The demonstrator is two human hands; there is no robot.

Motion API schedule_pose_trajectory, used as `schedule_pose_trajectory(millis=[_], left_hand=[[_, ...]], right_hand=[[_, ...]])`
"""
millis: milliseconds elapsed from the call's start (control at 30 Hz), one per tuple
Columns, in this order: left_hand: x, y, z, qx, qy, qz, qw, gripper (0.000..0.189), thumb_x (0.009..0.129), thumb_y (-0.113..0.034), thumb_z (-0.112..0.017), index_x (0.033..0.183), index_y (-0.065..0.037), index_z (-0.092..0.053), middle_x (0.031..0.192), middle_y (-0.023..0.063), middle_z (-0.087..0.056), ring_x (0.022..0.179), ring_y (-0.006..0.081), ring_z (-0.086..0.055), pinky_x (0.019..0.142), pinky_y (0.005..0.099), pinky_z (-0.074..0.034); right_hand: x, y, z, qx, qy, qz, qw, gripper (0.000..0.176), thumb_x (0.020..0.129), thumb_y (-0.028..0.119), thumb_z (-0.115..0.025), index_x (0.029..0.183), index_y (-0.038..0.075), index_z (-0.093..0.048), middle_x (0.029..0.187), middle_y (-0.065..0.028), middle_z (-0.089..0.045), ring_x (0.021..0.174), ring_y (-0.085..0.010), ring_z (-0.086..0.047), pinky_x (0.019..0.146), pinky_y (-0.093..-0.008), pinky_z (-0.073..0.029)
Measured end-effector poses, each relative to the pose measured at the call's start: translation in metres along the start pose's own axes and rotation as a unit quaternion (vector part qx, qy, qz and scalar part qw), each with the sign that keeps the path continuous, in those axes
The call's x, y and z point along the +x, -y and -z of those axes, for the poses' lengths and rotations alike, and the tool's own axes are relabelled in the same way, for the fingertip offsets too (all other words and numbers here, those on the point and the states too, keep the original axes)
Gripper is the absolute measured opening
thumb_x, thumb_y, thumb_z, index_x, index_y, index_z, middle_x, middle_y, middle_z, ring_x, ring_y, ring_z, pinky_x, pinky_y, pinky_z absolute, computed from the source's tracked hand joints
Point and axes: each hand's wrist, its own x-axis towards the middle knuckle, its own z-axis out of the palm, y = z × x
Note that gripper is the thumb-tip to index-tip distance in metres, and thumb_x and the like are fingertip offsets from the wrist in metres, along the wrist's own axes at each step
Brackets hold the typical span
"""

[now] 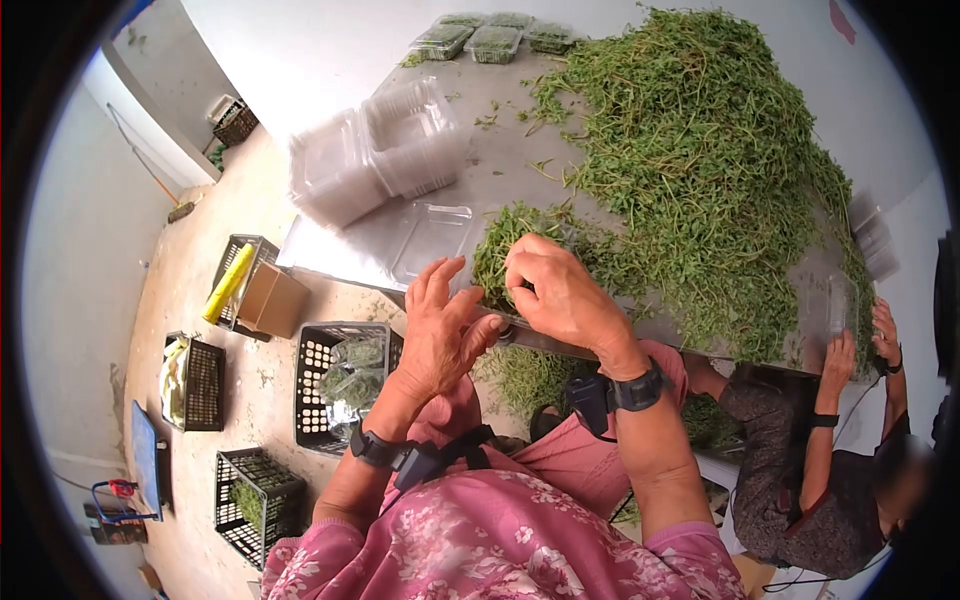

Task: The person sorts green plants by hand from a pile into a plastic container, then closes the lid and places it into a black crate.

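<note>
My left hand is beside a clump of leafy green sprigs at the table's front edge, fingers apart and thumb out, with nothing visible in its grasp. Curled fingers of my right hand press into the right side of that clump; the sprigs they close on are mostly hidden. An opened clear plastic clamshell box lies flat left of the clump, and whether the clump sits in its other half is hard to see. Behind the clump rises a large heap of the same greens.
Stacked clear boxes stand on the metal table; several filled boxes sit at its back. On the floor at left are black crates, one holding filled boxes. At right, a co-worker's hands touch a clear box.
</note>
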Motion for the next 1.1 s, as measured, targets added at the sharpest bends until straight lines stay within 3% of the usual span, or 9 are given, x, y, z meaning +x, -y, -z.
schedule_pose_trajectory(millis=[200, 300, 400, 600, 700, 900, 1100], left_hand=[[0.0, 0.0, 0.0, 0.003, 0.002, 0.003, 1.0, 0.044, 0.084, -0.038, -0.071, 0.109, -0.003, -0.066, 0.138, 0.0231, -0.046, 0.131, 0.0434, -0.038, 0.106, 0.0536, -0.031], [0.0, -0.001, -0.001, 0.004, 0.001, 0.002, 1.0, 0.043, 0.084, -0.037, -0.071, 0.109, -0.003, -0.066, 0.138, 0.0231, -0.046, 0.131, 0.0435, -0.038, 0.106, 0.0537, -0.032], [0.0, -0.001, -0.001, 0.001, -0.003, 0.003, 1.0, 0.043, 0.084, -0.037, -0.07, 0.109, -0.003, -0.066, 0.137, 0.023, -0.046, 0.13, 0.0437, -0.038, 0.106, 0.0538, -0.032], [0.002, -0.002, -0.002, -0.006, -0.014, -0.002, 1.0, 0.041, 0.085, -0.036, -0.069, 0.107, -0.002, -0.065, 0.135, 0.0227, -0.047, 0.129, 0.0431, -0.04, 0.105, 0.0536, -0.032], [0.008, -0.003, -0.001, -0.022, -0.03, -0.015, 0.999, 0.035, 0.085, -0.031, -0.07, 0.105, -0.002, -0.065, 0.133, 0.0223, -0.049, 0.127, 0.042, -0.043, 0.104, 0.0524, -0.034], [0.032, -0.009, -0.001, -0.026, -0.065, -0.061, 0.996, 0.024, 0.081, -0.011, -0.07, 0.102, -0.001, -0.064, 0.126, 0.0216, -0.054, 0.121, 0.041, -0.049, 0.102, 0.0501, -0.037], [0.041, -0.006, -0.004, -0.032, -0.079, -0.071, 0.994, 0.018, 0.08, -0.003, -0.069, 0.097, -0.003, -0.063, 0.123, 0.017, -0.059, 0.119, 0.0394, -0.052, 0.1, 0.0473, -0.04]], right_hand=[[-0.001, 0.0, 0.001, -0.001, 0.02, -0.02, 1.0, 0.004, 0.079, 0.001, -0.06, 0.081, -0.002, -0.057, 0.085, -0.0153, -0.056, 0.083, -0.0348, -0.057, 0.073, -0.0413, -0.046], [0.0, 0.005, 0.006, -0.003, 0.025, -0.025, 0.999, 0.005, 0.082, 0.002, -0.058, 0.078, -0.002, -0.057, 0.086, -0.0176, -0.056, 0.086, -0.0379, -0.058, 0.077, -0.0446, -0.048], [0.0, 0.006, 0.007, 0.021, -0.005, -0.024, 0.999, 0.006, 0.079, 0.001, -0.061, 0.084, -0.002, -0.059, 0.085, -0.0154, -0.058, 0.079, -0.0353, -0.059, 0.071, -0.0405, -0.048], [0.005, 0.006, 0.012, 0.059, -0.105, -0.023, 0.992, 0.006, 0.083, -0.001, -0.066, 0.087, 0.0, -0.061, 0.085, -0.0085, -0.062, 0.067, -0.0169, -0.06, 0.059, -0.0287, -0.047], [0.007, 0.013, 0.02, 0.07, -0.163, -0.061, 0.982, 0.008, 0.081, -0.004, -0.064, 0.085, 0.001, -0.06, 0.082, -0.0114, -0.062, 0.066, -0.0251, -0.062, 0.059, -0.0343, -0.048], [0.007, 0.008, 0.023, 0.041, -0.197, -0.066, 0.977, 0.01, 0.081, -0.003, -0.065, 0.087, 0.003, -0.06, 0.081, -0.0104, -0.062, 0.065, -0.0231, -0.061, 0.057, -0.033, -0.048], [0.006, 0.008, 0.023, 0.028, -0.189, -0.06, 0.98, 0.01, 0.081, -0.004, -0.065, 0.086, 0.003, -0.06, 0.079, -0.0099, -0.061, 0.064, -0.0236, -0.061, 0.057, -0.0336, -0.047]])
